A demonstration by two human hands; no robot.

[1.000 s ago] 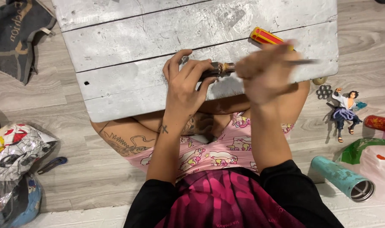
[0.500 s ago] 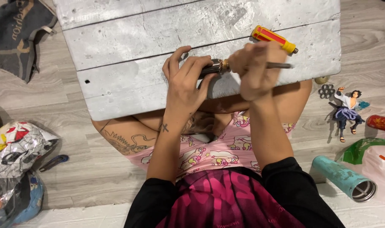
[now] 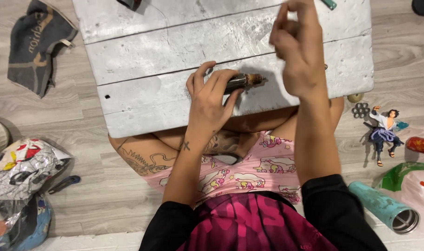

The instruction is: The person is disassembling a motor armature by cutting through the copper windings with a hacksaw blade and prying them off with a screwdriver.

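Left hand (image 3: 211, 95) is pinching the small dark tube (image 3: 242, 81) flat against the grey board (image 3: 147, 56) on my lap, I'm judging to steady it, while my right hand (image 3: 298, 51) is hovering above, fingers loosely curled, holding nothing.

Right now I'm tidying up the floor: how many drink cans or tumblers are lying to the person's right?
2. A teal tumbler lies on its side near the right knee, open end toward the corner. A red can lies at the frame's right edge, partly cut off. More may be out of view.
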